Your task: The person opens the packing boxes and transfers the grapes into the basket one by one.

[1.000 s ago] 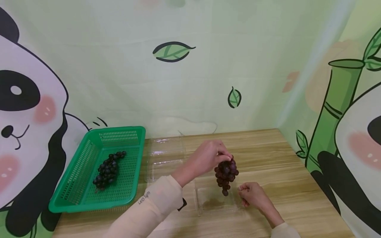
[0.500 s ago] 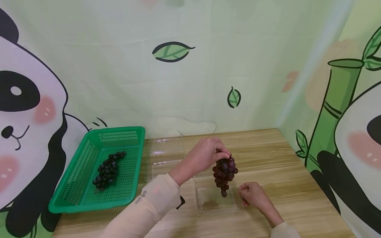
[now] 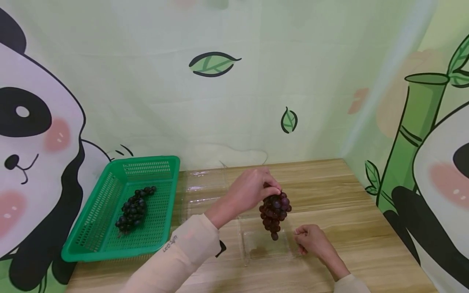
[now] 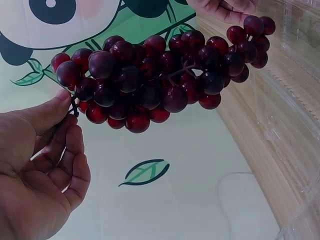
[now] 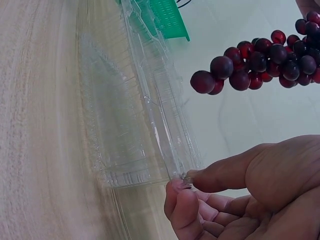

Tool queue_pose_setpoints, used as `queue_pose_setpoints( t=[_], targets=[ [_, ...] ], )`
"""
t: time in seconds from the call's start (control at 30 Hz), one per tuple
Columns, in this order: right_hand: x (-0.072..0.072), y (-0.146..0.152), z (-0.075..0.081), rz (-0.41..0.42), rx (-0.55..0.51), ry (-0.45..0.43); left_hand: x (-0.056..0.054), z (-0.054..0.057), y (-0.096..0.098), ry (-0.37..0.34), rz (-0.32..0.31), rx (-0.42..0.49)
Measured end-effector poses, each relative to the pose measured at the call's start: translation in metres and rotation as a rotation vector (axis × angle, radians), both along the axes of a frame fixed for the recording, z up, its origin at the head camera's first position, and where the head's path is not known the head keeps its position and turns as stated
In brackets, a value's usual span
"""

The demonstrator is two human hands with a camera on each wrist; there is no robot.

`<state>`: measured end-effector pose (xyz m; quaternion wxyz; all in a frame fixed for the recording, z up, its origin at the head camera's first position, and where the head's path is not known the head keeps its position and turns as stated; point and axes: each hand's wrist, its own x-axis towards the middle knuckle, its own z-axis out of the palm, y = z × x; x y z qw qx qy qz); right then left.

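Observation:
My left hand point(image 3: 253, 189) pinches the stem of a dark red bunch of grapes point(image 3: 275, 209), which hangs over a clear plastic container point(image 3: 265, 244) on the table. In the left wrist view, thumb and fingers meet on the stem at one end of the grapes point(image 4: 150, 80). My right hand point(image 3: 313, 242) is at the container's right side. Seen from the right wrist, the right hand point(image 5: 240, 195) pinches the corner of the clear plastic container point(image 5: 120, 115) between thumb and fingers, with the grapes point(image 5: 265, 62) above and apart from it.
A green plastic basket point(image 3: 166, 228) stands at the left with a black bunch of grapes point(image 3: 133, 207) in it. Another clear plastic container point(image 3: 203, 187) lies open behind the left forearm. A printed cloth point(image 3: 238, 122) hangs along the table's back edge.
My left hand has drifted slightly left with the grapes, still hanging above the container. The right hand keeps its place at the container's corner.

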<state>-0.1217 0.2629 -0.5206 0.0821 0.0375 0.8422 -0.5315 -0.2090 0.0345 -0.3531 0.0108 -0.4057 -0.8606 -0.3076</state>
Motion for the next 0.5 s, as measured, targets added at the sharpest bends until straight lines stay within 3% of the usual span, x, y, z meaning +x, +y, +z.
queue_pose_setpoints(
  t=[0.5],
  targets=[
    [0.001,-0.0014,0.0005,-0.008,0.003,-0.001,-0.0005,0.0063,-0.0091,-0.005,0.03,0.007]
  ],
)
